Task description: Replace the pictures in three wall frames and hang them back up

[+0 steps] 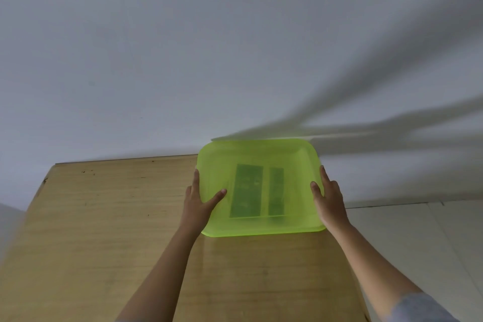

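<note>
I hold a translucent lime-green plastic bin [295,165] by its two short sides, above the far right part of a wooden table [104,217]. My left hand [198,204] grips the left rim, with the thumb laid across the green face. My right hand [330,201] grips the right rim in the same way. Two dark upright rectangles [247,191] show through the plastic, a wide one and a narrow one [276,191]; what they are is hidden. Whether the bin's near edge touches the table I cannot tell. No wall frame is in view.
A plain white wall [183,60] rises right behind the table and bears long shadows at the right. Pale floor tiles [418,230] lie past the table's right edge. The table's left edge runs diagonally at the far left.
</note>
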`<state>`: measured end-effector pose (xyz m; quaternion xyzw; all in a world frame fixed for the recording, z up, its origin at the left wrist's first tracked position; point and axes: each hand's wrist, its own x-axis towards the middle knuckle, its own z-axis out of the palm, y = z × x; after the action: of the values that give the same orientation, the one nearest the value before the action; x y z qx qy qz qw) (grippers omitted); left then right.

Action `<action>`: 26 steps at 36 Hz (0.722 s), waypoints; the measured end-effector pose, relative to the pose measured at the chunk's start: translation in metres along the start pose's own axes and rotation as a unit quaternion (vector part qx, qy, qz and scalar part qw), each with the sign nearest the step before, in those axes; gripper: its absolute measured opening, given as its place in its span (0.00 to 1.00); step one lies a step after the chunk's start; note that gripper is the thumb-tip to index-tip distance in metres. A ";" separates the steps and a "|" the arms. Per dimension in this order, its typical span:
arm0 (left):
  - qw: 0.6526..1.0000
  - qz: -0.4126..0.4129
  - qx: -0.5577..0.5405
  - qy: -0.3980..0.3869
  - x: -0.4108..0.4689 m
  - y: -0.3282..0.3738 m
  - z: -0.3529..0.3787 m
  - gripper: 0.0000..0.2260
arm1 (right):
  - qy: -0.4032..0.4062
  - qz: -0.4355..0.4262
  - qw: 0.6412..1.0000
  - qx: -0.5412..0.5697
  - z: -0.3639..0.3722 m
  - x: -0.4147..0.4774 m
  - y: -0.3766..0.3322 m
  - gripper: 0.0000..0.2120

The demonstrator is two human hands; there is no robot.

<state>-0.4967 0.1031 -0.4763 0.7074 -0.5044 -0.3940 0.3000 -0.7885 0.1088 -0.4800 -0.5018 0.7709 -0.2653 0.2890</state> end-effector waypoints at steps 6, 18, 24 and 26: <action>1.000 0.010 0.008 0.004 0.007 0.002 0.001 0.43 | -0.024 0.017 0.999 0.022 -0.001 0.007 -0.002 0.25; 0.997 -0.022 0.071 -0.009 0.005 0.007 -0.004 0.45 | -0.054 0.030 0.997 0.049 -0.013 0.004 -0.010 0.26; 0.990 -0.035 0.138 0.005 0.003 0.022 -0.006 0.45 | -0.078 0.020 0.997 0.012 -0.022 0.009 -0.013 0.28; 0.988 -0.040 0.146 0.007 0.000 0.025 -0.007 0.45 | -0.091 0.016 0.996 0.002 -0.024 0.009 -0.013 0.29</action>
<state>-0.5022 0.0951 -0.4522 0.7661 -0.5258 -0.3225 0.1808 -0.8003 0.0983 -0.4563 -0.5107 0.7490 -0.2150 0.3633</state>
